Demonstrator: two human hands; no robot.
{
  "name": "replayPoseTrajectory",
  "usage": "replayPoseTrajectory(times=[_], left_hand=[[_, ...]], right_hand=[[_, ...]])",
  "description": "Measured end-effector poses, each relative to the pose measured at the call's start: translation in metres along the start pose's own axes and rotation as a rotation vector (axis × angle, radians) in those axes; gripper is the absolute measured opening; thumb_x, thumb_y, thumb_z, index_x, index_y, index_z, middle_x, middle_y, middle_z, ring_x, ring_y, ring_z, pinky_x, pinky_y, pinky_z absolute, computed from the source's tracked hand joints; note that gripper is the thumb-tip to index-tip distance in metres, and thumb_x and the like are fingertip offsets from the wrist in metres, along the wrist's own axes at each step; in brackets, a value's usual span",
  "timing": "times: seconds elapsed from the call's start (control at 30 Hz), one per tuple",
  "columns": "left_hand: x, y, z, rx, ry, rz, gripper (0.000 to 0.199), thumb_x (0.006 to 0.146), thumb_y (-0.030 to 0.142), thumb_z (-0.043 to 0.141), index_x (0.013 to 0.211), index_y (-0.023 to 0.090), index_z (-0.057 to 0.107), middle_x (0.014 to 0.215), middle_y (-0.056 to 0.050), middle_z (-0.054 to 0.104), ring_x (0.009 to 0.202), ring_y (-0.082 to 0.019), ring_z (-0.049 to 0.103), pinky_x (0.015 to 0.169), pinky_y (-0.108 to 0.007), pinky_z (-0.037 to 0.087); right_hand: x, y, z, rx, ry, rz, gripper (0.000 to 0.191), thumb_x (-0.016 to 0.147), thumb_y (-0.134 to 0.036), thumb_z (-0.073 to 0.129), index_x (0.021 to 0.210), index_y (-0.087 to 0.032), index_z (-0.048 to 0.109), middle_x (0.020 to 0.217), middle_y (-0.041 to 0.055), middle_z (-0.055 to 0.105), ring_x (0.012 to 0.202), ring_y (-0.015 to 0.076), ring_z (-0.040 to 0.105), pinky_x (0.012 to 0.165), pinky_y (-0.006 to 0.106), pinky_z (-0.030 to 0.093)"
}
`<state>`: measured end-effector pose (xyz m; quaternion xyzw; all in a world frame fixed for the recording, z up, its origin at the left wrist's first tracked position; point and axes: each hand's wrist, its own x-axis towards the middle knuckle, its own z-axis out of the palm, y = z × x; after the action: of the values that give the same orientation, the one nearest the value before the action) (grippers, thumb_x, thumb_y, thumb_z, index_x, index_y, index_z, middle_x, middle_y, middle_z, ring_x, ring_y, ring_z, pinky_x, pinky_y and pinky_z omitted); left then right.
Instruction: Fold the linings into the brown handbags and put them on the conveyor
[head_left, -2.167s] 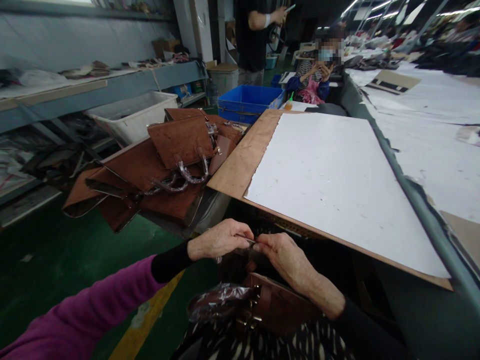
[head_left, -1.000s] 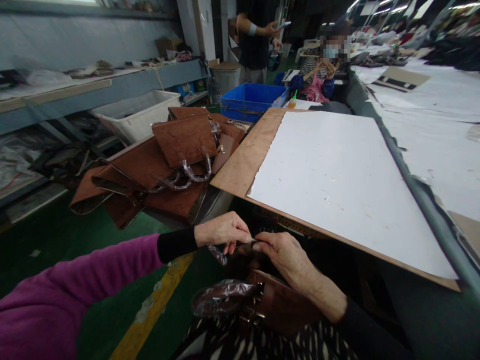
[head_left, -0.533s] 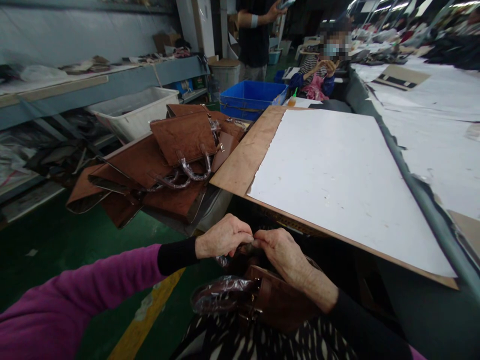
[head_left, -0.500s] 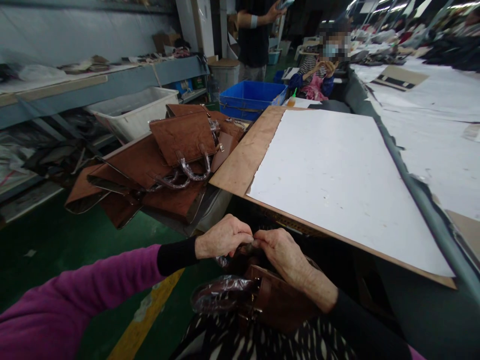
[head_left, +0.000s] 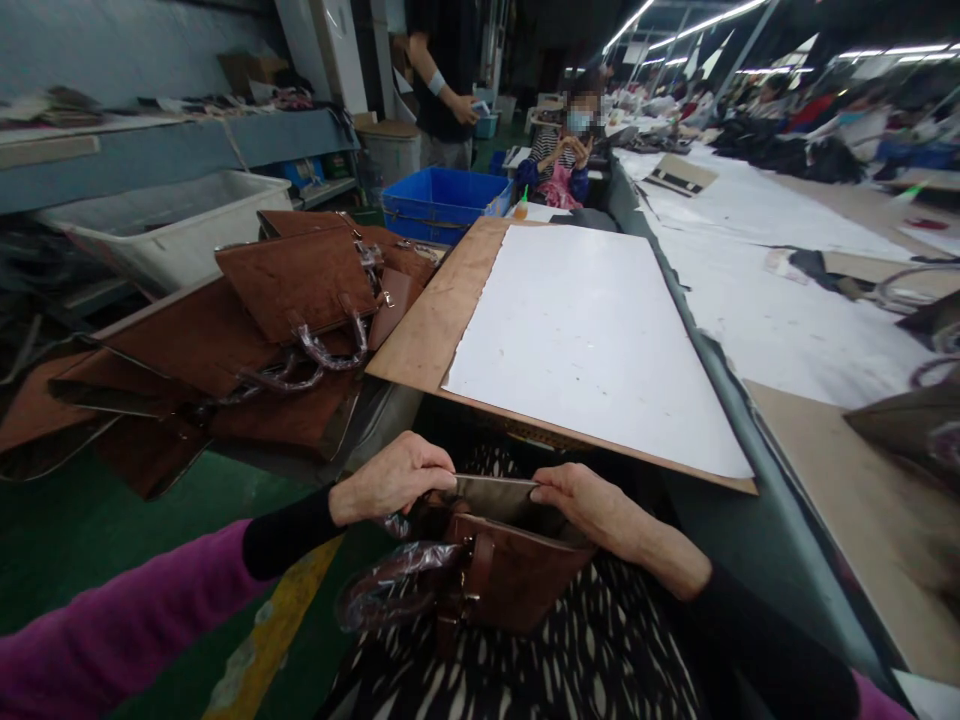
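A brown handbag (head_left: 517, 590) lies across my lap, its mouth showing a beige-grey lining. My left hand (head_left: 397, 480) pinches the far rim of the bag's opening near one end. Farther along the same rim, my right hand (head_left: 592, 510) grips it between thumb and fingers, and the edge runs straight between the two hands. The bag's handle (head_left: 397, 580), wrapped in clear plastic, hangs off to the left beside metal fittings. The inside of the bag is mostly in shadow.
Several brown bags (head_left: 300, 280) are heaped at the left. Ahead is a board (head_left: 420, 330) with a white sheet (head_left: 585, 330) on it. Behind stand a blue crate (head_left: 442, 200) and a white bin (head_left: 172, 230). Two people are farther back; a long worktable (head_left: 750, 260) runs along the right.
My hands have moved apart along the bag's rim, the right one going right, and the opening now shows. The view has turned to the right.
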<state>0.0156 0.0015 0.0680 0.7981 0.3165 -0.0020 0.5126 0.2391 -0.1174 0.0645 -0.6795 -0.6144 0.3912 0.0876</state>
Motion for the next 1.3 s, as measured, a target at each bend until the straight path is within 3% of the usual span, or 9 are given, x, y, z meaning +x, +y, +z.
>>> replayPoseTrajectory(times=[0.47,0.57,0.67,0.83,0.93,1.03,1.17,1.23,1.3], left_hand=[[-0.011,0.006,0.008,0.046,0.037,-0.003,0.025,0.076,0.025,0.046,0.062,0.011,0.062,0.039,0.003,0.046,0.035,-0.008,0.045,0.035,-0.015,0.028],[-0.015,0.018,0.005,0.099,0.038,0.047,0.024,0.077,0.023,0.045,0.064,0.012,0.062,0.039,0.004,0.046,0.035,-0.008,0.045,0.039,-0.014,0.03],[-0.019,0.033,0.004,0.187,0.03,0.126,0.025,0.08,0.022,0.045,0.065,0.012,0.062,0.04,0.004,0.047,0.037,-0.007,0.045,0.043,-0.014,0.032],[-0.02,0.05,0.008,0.321,0.064,0.21,0.025,0.081,0.023,0.049,0.06,0.013,0.059,0.044,0.002,0.05,0.043,-0.008,0.047,0.046,-0.017,0.031],[-0.022,0.058,0.01,0.393,0.08,0.239,0.021,0.08,0.021,0.052,0.062,0.013,0.06,0.049,0.0,0.054,0.048,-0.01,0.048,0.051,-0.019,0.032],[-0.032,0.073,0.006,0.335,0.235,0.352,0.012,0.08,0.018,0.053,0.073,0.014,0.063,0.067,-0.002,0.063,0.063,-0.012,0.054,0.061,-0.019,0.037],[-0.052,0.084,-0.014,0.1,0.736,0.487,0.016,0.084,0.025,0.051,0.094,0.016,0.061,0.097,-0.004,0.064,0.09,-0.015,0.056,0.083,-0.021,0.039],[-0.054,0.07,-0.023,0.004,0.899,0.407,0.02,0.085,0.028,0.049,0.098,0.016,0.059,0.103,-0.005,0.062,0.096,-0.016,0.054,0.088,-0.024,0.038],[-0.045,0.045,-0.025,-0.074,0.858,0.257,0.027,0.083,0.032,0.05,0.104,0.016,0.056,0.107,-0.006,0.059,0.1,-0.018,0.052,0.091,-0.027,0.036]], right_hand=[[-0.028,0.02,0.01,0.202,-0.027,-0.013,0.022,0.085,-0.031,0.04,0.074,-0.019,0.054,0.065,-0.0028,0.053,0.062,0.0111,0.046,0.055,0.021,0.034],[-0.029,0.001,-0.001,0.028,0.033,0.024,0.016,0.076,-0.029,0.053,0.087,-0.021,0.06,0.08,0.0003,0.062,0.078,0.0167,0.054,0.067,0.024,0.038],[-0.022,-0.032,-0.007,-0.094,0.175,-0.061,0.037,0.071,-0.026,0.057,0.108,-0.022,0.058,0.105,0.0052,0.063,0.099,0.0216,0.053,0.081,0.028,0.036],[-0.005,-0.075,0.009,-0.124,0.013,-0.197,0.022,0.072,-0.013,0.047,0.082,-0.018,0.066,0.078,0.0042,0.067,0.071,0.0155,0.058,0.06,0.023,0.035],[-0.005,-0.079,0.016,-0.107,0.076,-0.132,0.022,0.074,-0.013,0.044,0.075,-0.016,0.066,0.076,0.0054,0.067,0.07,0.0156,0.057,0.058,0.023,0.035],[-0.016,-0.071,0.003,0.085,0.153,-0.17,0.024,0.078,-0.017,0.043,0.083,-0.017,0.067,0.079,0.0039,0.068,0.076,0.0179,0.058,0.065,0.025,0.04],[-0.037,-0.049,-0.03,0.563,0.291,-0.17,0.03,0.076,-0.027,0.052,0.103,-0.016,0.063,0.088,0.0055,0.069,0.083,0.0228,0.06,0.074,0.032,0.046],[-0.047,-0.032,-0.036,0.788,0.431,-0.09,0.036,0.073,-0.032,0.059,0.105,-0.015,0.061,0.085,0.007,0.069,0.074,0.0224,0.062,0.066,0.032,0.049],[-0.053,-0.012,-0.03,0.974,0.574,-0.009,0.041,0.069,-0.035,0.063,0.105,-0.016,0.059,0.08,0.0061,0.068,0.064,0.0195,0.062,0.058,0.029,0.049]])
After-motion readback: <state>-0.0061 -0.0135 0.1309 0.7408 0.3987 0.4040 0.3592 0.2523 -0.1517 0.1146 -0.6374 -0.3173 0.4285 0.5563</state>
